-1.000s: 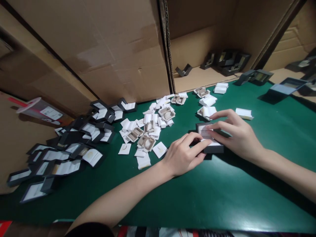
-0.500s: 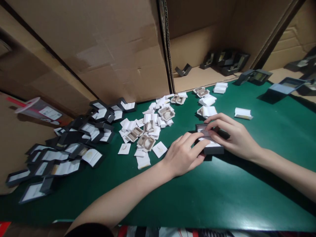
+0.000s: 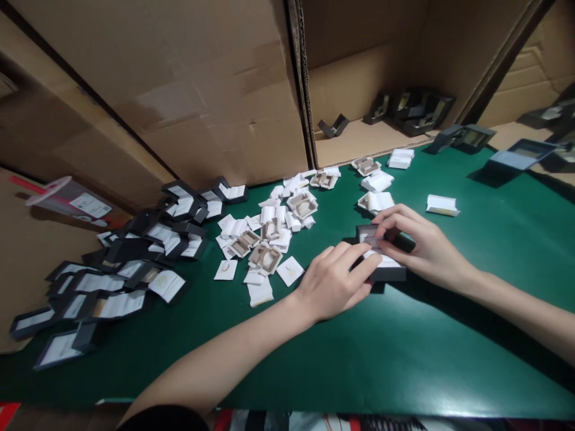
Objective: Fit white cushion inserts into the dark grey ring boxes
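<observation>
A small dark grey box (image 3: 387, 270) with a white lining lies open on the green table (image 3: 404, 359). My left hand (image 3: 335, 282) rests against its near left side, fingers curled onto the box edge. My right hand (image 3: 422, 242) reaches over the far part of the box, its fingertips pinched together on something small inside that I cannot make out.
White inserts (image 3: 269, 239) lie scattered in the middle, a heap of dark open boxes (image 3: 135, 263) to the left. More white pieces (image 3: 377, 200) and one apart (image 3: 442, 205) lie behind the hands. Cardboard walls (image 3: 202, 90) rise at the back, with dark boxes (image 3: 415, 111) on a cardboard ledge.
My right hand's fingers have curled in from a flat, stretched pose to a pinch over the box. The left hand has barely moved.
</observation>
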Action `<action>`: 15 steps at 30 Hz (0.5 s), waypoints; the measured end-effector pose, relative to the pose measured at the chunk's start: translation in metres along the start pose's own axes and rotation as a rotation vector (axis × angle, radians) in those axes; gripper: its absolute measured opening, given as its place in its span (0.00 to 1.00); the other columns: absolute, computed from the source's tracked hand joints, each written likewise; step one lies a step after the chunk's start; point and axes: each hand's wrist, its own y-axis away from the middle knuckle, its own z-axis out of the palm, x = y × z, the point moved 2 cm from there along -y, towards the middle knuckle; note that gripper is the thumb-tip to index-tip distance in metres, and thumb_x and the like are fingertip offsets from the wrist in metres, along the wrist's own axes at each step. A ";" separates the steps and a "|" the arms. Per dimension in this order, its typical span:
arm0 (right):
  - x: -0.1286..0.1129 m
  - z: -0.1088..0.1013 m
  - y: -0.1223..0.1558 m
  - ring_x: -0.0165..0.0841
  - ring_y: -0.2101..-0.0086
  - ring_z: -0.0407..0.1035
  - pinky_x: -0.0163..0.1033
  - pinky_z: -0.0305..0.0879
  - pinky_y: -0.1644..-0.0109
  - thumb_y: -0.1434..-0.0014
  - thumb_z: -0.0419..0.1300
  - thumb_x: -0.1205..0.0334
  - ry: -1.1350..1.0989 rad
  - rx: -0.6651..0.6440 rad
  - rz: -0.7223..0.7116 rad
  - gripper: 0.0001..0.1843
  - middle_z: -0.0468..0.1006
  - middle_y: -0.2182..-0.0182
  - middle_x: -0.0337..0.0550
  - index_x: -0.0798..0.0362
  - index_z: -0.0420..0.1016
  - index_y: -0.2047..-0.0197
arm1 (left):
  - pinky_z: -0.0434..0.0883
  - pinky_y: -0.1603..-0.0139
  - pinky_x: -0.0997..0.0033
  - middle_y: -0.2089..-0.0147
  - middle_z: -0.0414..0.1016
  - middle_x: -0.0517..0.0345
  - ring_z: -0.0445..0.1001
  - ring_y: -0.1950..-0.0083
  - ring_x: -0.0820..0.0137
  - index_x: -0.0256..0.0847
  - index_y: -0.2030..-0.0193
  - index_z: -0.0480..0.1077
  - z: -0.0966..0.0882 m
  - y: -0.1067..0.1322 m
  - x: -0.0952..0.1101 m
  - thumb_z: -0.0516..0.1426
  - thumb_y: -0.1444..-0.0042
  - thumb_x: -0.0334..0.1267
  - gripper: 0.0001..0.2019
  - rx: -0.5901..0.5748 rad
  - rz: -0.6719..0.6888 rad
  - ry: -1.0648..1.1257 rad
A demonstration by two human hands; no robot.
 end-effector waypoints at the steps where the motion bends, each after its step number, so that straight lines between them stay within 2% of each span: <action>1: 0.000 0.000 0.000 0.37 0.56 0.67 0.41 0.67 0.60 0.40 0.57 0.63 -0.003 0.000 0.004 0.02 0.69 0.57 0.48 0.51 0.68 0.63 | 0.70 0.49 0.72 0.42 0.66 0.54 0.67 0.48 0.73 0.40 0.46 0.64 0.000 0.000 0.000 0.48 0.41 0.38 0.17 0.002 0.005 0.007; 5: -0.002 0.000 -0.001 0.36 0.58 0.67 0.39 0.66 0.62 0.39 0.58 0.63 -0.014 -0.006 0.012 0.02 0.68 0.58 0.48 0.51 0.67 0.63 | 0.70 0.50 0.73 0.44 0.68 0.56 0.68 0.50 0.74 0.40 0.46 0.64 0.000 -0.001 0.000 0.48 0.40 0.38 0.17 0.002 0.007 0.019; 10: -0.003 -0.001 -0.002 0.36 0.60 0.67 0.39 0.66 0.64 0.40 0.58 0.61 -0.007 -0.005 0.009 0.04 0.69 0.59 0.47 0.51 0.67 0.65 | 0.70 0.50 0.73 0.42 0.66 0.55 0.68 0.51 0.74 0.40 0.46 0.64 0.000 -0.001 0.000 0.47 0.40 0.40 0.17 -0.017 -0.006 0.001; 15: 0.005 0.003 0.001 0.33 0.65 0.67 0.38 0.64 0.65 0.36 0.52 0.63 -0.026 0.054 0.114 0.05 0.70 0.63 0.45 0.52 0.67 0.58 | 0.69 0.54 0.73 0.41 0.66 0.54 0.68 0.51 0.73 0.40 0.46 0.64 0.000 -0.001 0.001 0.46 0.38 0.44 0.18 0.002 -0.018 -0.036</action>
